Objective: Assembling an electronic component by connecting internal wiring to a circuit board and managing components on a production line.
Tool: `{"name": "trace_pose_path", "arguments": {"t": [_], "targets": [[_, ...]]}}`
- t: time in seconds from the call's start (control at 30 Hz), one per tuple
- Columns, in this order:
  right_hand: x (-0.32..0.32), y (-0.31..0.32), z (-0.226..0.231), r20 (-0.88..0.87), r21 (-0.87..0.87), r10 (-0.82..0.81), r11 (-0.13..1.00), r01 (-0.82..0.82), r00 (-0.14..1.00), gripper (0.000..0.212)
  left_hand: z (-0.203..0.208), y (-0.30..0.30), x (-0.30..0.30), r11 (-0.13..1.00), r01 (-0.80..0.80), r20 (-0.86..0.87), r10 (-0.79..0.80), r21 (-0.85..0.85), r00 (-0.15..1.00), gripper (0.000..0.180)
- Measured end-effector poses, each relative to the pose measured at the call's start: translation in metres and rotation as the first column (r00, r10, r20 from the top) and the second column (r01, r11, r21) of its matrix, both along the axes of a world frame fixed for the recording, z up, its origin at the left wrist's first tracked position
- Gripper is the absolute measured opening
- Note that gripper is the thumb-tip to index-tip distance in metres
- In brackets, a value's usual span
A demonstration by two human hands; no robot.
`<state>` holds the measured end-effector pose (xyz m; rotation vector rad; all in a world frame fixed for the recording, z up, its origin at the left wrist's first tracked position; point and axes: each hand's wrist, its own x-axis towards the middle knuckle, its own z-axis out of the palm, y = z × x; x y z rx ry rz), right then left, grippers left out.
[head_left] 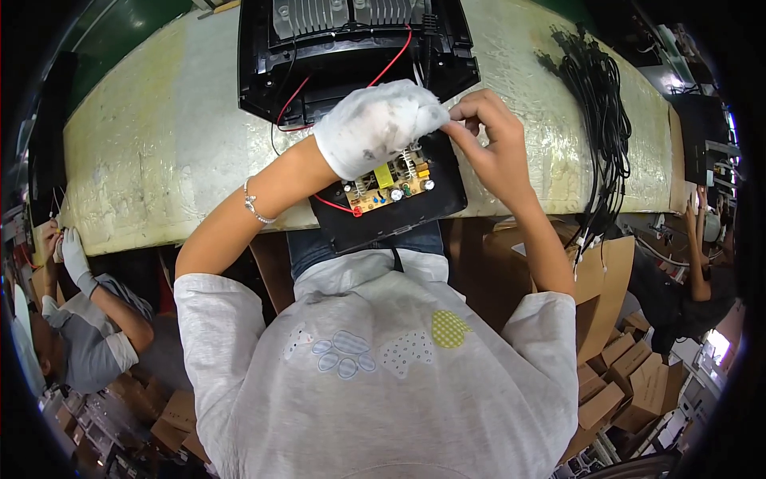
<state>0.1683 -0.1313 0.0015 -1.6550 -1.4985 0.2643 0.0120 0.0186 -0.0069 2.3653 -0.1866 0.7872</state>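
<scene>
My left hand (381,128), in a white glove with grey smudges, is over a circuit board (388,190) with its fingers curled toward the right. My bare right hand (492,142) meets it there, thumb and forefinger pinched together. What the two hands hold between them is too small and covered to make out. The board, set with yellow, blue and silver parts, lies on a black plastic panel (399,227) at the table's near edge. A red wire (335,205) runs from the board. Beyond my hands stands a black housing (359,60) with metal heat sinks (311,17).
A bundle of black cables (594,120) lies on the right of the film-covered table (159,144) and hangs over its edge. Cardboard boxes (630,375) are stacked at the lower right. Other people work at the left (96,311) and right (702,263).
</scene>
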Motion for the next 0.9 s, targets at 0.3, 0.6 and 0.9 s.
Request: {"name": "trace_pose_path", "arguments": {"t": [0.3,0.6,0.9], "targets": [[0.013,-0.004,0.008,-0.486,-0.055,0.098,0.988,-0.142,0.868,0.005,0.007,-0.018,0.012,0.973,-0.233,0.074,0.231,0.01,0.97,0.02],[0.018,-0.004,0.01,-0.007,-0.089,0.019,0.996,-0.02,1.0,0.007,0.019,-0.018,0.006,0.755,-0.5,-0.56,0.215,-0.424,0.8,0.044],[0.011,0.008,0.026,0.515,-0.086,0.223,0.974,-0.209,0.827,0.014,0.008,-0.02,0.029,0.685,-0.568,-0.524,0.309,-0.457,0.794,0.035]]}}
